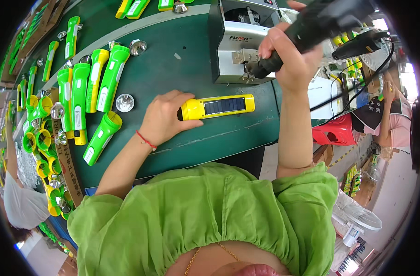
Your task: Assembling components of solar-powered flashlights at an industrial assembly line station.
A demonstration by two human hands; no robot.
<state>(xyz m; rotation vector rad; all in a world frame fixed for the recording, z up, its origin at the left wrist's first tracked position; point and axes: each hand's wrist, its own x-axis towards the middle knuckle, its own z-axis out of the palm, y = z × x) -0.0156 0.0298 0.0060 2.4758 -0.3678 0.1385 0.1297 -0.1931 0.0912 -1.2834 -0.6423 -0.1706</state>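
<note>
My left hand (166, 116) is closed around the head end of a yellow flashlight (249, 103), which lies flat on the green worktable with its dark solar panel (224, 106) facing up. My right hand (296, 62) is raised and wrapped around a black electric screwdriver (325, 23). The screwdriver's nose points down and left, right at the front of a silver screw feeder (235, 39); whether the bit touches it I cannot tell. Beside my left arm, a green flashlight body (100, 138) with an open yellow-lined end lies apart from several others.
Green and yellow flashlight bodies (113, 78) lie in a group on the left, with a shiny reflector cup (124, 102) near them. A black cable (341, 99) hangs at the right. A red plastic stool (336, 131), a white fan (357, 216) and co-workers are around the table.
</note>
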